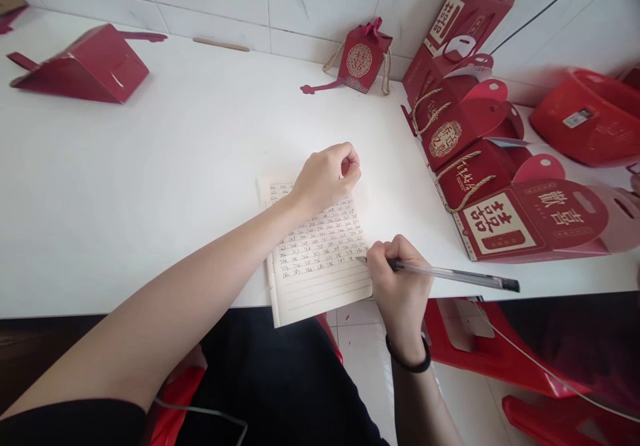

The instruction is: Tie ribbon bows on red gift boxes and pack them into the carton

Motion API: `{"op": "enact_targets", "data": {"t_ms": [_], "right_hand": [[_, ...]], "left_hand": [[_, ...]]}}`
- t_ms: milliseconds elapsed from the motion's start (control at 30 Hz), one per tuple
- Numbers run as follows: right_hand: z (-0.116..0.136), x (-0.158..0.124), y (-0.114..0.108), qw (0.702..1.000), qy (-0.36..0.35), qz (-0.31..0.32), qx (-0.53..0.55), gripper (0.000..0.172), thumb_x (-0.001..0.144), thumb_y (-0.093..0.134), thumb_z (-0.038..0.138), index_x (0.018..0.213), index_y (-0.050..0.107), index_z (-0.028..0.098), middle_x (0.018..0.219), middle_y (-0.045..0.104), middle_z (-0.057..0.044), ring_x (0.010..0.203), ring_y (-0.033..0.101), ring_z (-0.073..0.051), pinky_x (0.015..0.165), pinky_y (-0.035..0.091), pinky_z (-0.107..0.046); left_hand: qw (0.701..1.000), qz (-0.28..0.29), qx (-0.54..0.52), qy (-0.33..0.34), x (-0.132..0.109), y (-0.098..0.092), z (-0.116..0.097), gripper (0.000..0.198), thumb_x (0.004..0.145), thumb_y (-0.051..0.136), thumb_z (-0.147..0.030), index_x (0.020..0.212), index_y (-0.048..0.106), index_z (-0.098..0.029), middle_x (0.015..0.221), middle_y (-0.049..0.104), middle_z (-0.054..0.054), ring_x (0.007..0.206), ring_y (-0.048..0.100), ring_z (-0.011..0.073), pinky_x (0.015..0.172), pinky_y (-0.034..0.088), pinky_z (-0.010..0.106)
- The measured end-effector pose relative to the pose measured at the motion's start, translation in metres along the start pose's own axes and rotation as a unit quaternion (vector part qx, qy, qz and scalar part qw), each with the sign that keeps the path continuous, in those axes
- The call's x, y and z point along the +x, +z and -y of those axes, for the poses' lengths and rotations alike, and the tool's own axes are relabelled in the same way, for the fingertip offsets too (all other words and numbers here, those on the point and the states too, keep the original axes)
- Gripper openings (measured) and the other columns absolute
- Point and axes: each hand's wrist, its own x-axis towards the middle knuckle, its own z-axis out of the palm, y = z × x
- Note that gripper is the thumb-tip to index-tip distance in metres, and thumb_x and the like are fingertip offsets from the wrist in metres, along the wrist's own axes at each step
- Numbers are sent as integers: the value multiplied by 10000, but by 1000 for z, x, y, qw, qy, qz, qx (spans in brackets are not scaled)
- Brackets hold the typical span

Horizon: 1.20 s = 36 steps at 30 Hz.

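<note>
A lined notebook [320, 294] lies tilted at the table's front edge, its lower end jutting over. Rows of handwritten numbers fill the upper part of its page; the lower lines are blank. My right hand [401, 289] grips a clear-barrelled pen [457, 275] with a black cap end, its tip at the right end of the last written row. A dark band circles that wrist. Across the top of the page rests my left hand [327, 178], fingers curled into a loose fist, hiding some of the upper numbers. I see nothing held in it.
Red gift boxes [500, 223] with gold cords line the table's right side, near a red basin [585, 116]. Against the tiled wall stands a small red box [363, 59]. Another red box [90, 66] lies at the far left. Below are red stools [480, 346].
</note>
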Motion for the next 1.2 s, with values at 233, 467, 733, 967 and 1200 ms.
{"op": "enact_targets", "data": {"t_ms": [233,467,733,967,1200], "right_hand": [[-2,1,1,999,-23,11,-22,327,792,465,184,582,216,202,523,205,63,481,204,-85,429,213,-214],[-3,1,2,999,-24,20,-15,321,760,464,156,587,197,203,528,187,65,484,188,-83,428,190,-218],[-1,-5,-4,991,48,-32,123,352,784,501,158,558,235,204,483,245,72,436,238,-76,412,221,-211],[-16,-3,-1,917,62,5,394,432,809,621,268,547,285,197,402,283,85,365,253,-62,357,223,-172],[10,12,-25,852,34,-113,510,398,780,614,345,512,361,196,370,280,81,293,266,-61,262,230,-138]], "left_hand": [[1000,-3,-6,5,1,0,0,100,764,456,-133,702,509,-191,685,572,-15,585,479,104,608,393,264],[1000,-6,-9,5,0,0,1,98,759,459,-138,699,514,-192,677,575,-15,583,481,103,600,389,262],[1000,-1,-14,4,-1,-3,0,87,759,466,-170,703,529,-190,661,573,-27,577,488,99,595,388,250],[999,6,4,38,-3,-9,1,90,768,453,-198,776,541,-184,631,557,-26,542,487,97,643,427,260],[978,-20,-192,84,-58,-27,-63,150,824,443,-311,769,519,-193,682,541,30,635,525,142,596,441,277]]}}
